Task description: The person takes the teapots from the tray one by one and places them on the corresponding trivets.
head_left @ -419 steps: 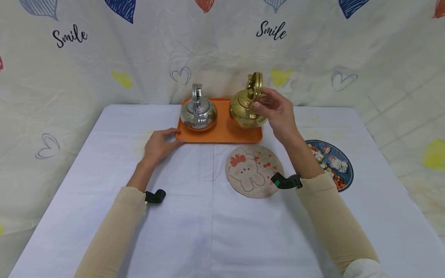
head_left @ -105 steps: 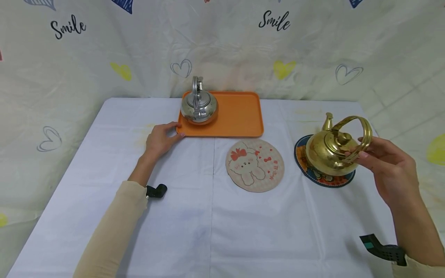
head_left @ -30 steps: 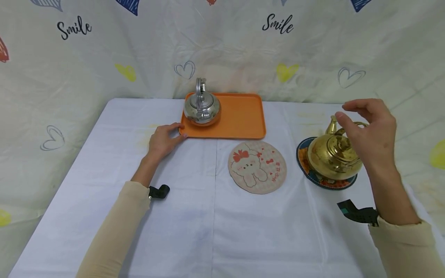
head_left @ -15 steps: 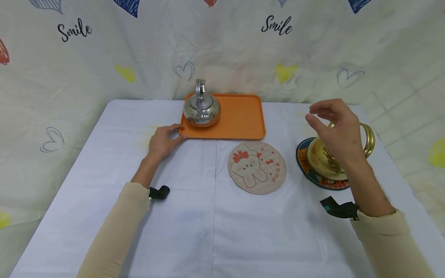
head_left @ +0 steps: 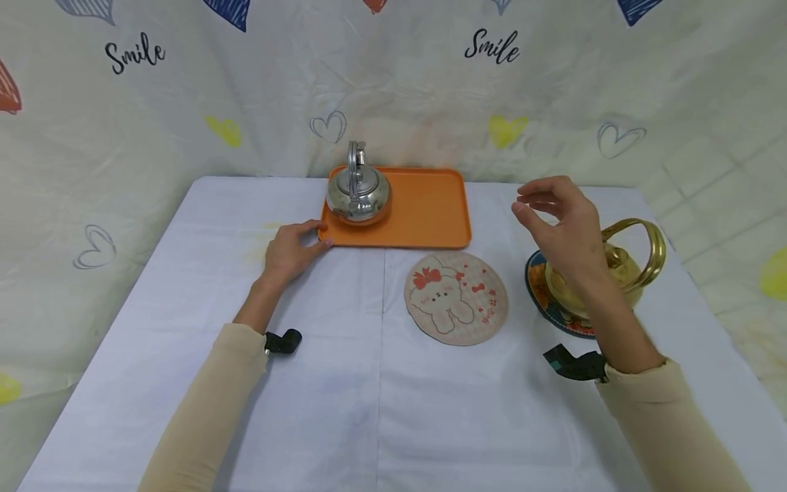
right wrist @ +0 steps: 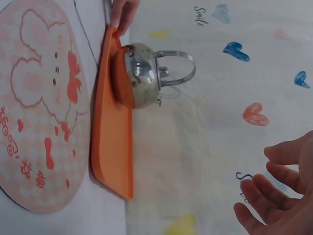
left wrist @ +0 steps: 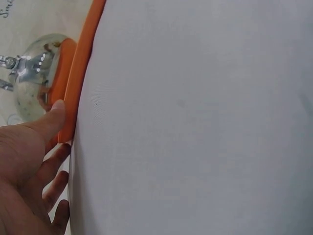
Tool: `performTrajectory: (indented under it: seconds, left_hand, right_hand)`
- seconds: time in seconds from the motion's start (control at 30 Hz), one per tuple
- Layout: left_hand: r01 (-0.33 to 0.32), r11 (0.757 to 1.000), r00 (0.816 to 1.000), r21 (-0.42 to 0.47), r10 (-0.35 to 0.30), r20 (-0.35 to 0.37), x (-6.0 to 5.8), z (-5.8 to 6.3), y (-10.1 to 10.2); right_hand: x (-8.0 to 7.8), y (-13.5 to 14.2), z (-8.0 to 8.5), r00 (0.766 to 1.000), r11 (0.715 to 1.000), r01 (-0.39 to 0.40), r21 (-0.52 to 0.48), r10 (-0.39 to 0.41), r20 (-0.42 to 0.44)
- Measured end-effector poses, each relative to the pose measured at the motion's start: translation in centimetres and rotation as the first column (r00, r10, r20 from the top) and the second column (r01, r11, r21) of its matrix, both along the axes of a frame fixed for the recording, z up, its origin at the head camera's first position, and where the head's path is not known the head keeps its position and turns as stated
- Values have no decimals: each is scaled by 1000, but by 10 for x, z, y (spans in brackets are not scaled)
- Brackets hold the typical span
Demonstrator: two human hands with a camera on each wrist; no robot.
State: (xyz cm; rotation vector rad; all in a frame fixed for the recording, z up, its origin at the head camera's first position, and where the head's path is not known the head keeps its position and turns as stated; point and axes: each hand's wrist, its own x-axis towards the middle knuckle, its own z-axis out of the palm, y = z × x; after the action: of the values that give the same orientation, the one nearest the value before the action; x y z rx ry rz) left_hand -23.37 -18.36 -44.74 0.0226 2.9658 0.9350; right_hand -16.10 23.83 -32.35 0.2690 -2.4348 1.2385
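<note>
My left hand (head_left: 286, 254) pinches the front left corner of an orange tray (head_left: 430, 208), thumb over its rim in the left wrist view. A silver teapot (head_left: 359, 198) with an upright handle stands on the tray's left part. At the right, a gold teapot (head_left: 622, 268) sits on a round blue patterned mat (head_left: 540, 295), its spout and left side hidden behind my right hand (head_left: 568, 229). That hand is raised in the air, fingers loosely bent, thumb apart from them, holding nothing. In the right wrist view its fingers (right wrist: 269, 196) appear against the backdrop.
A round pinkish mat (head_left: 456, 301) with a rabbit drawing lies in front of the tray, left of the blue mat. A white cloth (head_left: 344, 403) covers the table. Behind its far edge hangs a patterned backdrop (head_left: 418, 102).
The gold teapot has gone from the tray's right part to the blue mat. My right hand has let go of its handle and moved left. The left hand stays at the tray corner.
</note>
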Motion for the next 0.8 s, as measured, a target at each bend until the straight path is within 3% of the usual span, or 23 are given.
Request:
performTrajectory:
  seconds: [0.53, 0.8]
  left_hand:
    - [0, 1000, 1000, -7, 0, 3, 0, -2, 1]
    - [-3, 1000, 1000, -7, 3, 6, -1, -2, 0]
  right_hand:
    - [-11, -26, -11, 989, 985, -145, -92, 146, -2]
    - [-16, -39, -15, 983, 974, -176, -144, 181, 23]
